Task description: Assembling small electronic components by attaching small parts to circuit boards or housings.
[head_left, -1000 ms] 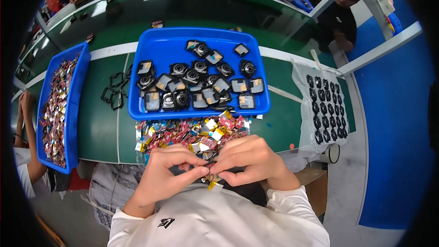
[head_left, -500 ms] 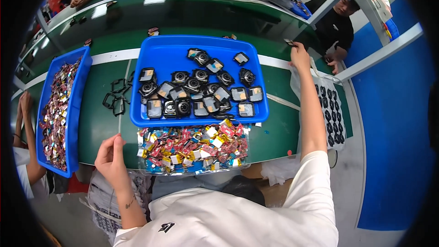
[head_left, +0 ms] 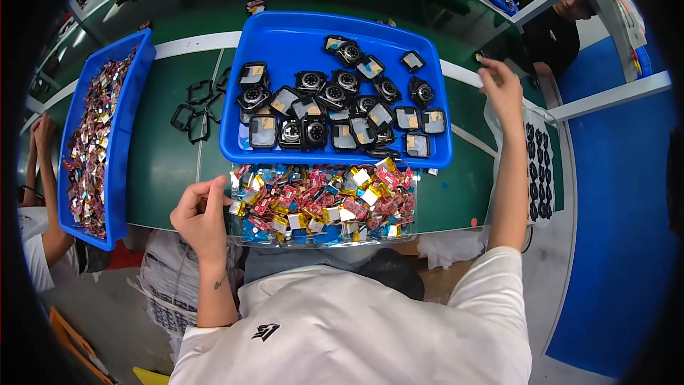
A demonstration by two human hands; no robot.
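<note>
My right hand (head_left: 504, 94) reaches out over the far right of the green belt, its fingers apart. A small watch part (head_left: 480, 56), dark with a light patch, lies just beyond its fingertips. My left hand (head_left: 199, 217) is closed, thumb against curled fingers, beside a clear plastic tray (head_left: 320, 244); whatever it may hold is hidden. Heaped in that tray are small red circuit boards (head_left: 288, 194) with silver and yellow batteries. Behind it, a blue tray (head_left: 285, 28) holds black watch cases (head_left: 333, 93), some showing round sensor backs, others pale inner faces.
Black empty frames (head_left: 191, 120) lie left of the blue tray. Farther left stands a second blue tray (head_left: 116, 164) full of small parts, with another person's hands (head_left: 44, 134) beyond. At right are a plastic sheet of black parts (head_left: 539, 171), a metal post (head_left: 605, 96) and a co-worker (head_left: 552, 39).
The small part that was in my right fingers now lies on the belt past them, and the fingers have spread. My view has shifted, so the trays appear higher and farther right.
</note>
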